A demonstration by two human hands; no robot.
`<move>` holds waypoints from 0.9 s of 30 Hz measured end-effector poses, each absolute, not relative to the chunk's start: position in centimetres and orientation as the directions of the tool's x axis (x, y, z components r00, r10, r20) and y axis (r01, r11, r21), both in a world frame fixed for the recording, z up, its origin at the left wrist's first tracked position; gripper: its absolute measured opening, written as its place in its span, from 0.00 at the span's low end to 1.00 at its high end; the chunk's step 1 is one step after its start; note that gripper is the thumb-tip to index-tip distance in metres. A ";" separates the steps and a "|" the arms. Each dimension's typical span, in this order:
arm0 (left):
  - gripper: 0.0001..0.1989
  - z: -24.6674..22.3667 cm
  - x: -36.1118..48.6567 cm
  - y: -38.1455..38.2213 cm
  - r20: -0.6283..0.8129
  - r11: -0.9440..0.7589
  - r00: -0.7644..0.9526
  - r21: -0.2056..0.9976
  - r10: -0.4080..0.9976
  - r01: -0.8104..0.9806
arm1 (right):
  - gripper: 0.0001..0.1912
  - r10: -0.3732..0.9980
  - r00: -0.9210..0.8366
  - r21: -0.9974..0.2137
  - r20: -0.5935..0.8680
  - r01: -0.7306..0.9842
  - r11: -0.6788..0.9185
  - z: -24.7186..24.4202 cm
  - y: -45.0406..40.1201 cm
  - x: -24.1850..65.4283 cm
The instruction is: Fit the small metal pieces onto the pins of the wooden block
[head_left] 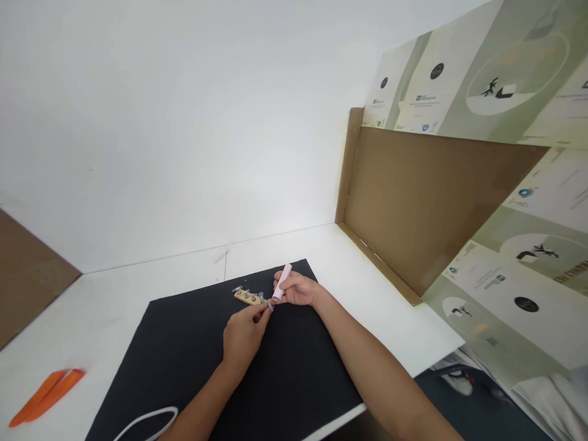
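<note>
Clock directions are taken from the middle of the black sheet.

1. At 9 to 10 o'clock, a flat brown cardboard panel (34, 278) borders the smooth white tabletop (110, 318).
2. At 9 o'clock, a bright orange piece (46, 397), long with tapered ends, lies on the tabletop; its material is unclear.
3. At 8 o'clock, a thin white loop (149, 415) curves over the matte black sheet (184, 349), beside the left forearm.
4. At 12 to 1 o'clock, a narrow, pale tan strip (247, 297), wood-like, carries a row of shiny round metal parts (253, 299).
5. At 1 o'clock, the left hand (243, 334) has its fingers pinched on a small shiny piece (270, 305) at the strip's right end; whether it is joined to the strip, I cannot tell.
6. At 2 o'clock, the right hand (301, 289) has its fingers closed around a smooth, pale pink cylinder (282, 282), tilted, its lower end near the small shiny piece.
7. Farther at 2 o'clock stands a plain brown board (422, 202) with raised cardboard edges, bordered by printed green-and-white panels (459, 79).
8. At 3 to 4 o'clock, crumpled pale fabric (544, 401) shows beyond the tabletop.
</note>
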State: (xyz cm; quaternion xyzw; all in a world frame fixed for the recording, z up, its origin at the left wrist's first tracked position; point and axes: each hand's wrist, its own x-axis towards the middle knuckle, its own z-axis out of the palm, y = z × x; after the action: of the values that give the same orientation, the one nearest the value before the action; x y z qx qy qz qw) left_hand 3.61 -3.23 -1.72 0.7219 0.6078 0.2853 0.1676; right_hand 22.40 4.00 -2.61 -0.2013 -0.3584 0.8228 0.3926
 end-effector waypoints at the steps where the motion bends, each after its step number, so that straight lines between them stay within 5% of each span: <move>1: 0.14 -1.7 3.6 -3.2 0.214 -0.210 0.098 0.600 0.972 0.772 | 0.20 0.792 -0.608 -0.746 -0.052 -0.504 -0.436 -2.7 4.0 22.4; 22: 0.16 -1.8 4.1 -3.8 0.391 -0.356 0.053 0.764 0.919 0.538 | 0.15 0.778 -0.628 -0.669 -0.006 -0.576 -0.470 -2.4 3.5 22.1; 27: 0.15 -2.1 3.8 -3.1 0.365 -0.325 0.021 0.802 0.931 0.502 | 0.27 0.941 -0.338 -0.668 0.027 -0.707 -0.235 -1.9 3.8 21.1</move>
State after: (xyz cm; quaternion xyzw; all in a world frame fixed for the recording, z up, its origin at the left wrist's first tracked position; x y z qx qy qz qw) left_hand 3.75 -3.11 -2.07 0.6744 0.5311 0.4557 0.2355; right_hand 21.10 3.76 -1.94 -0.1954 -0.2996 0.7612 0.5410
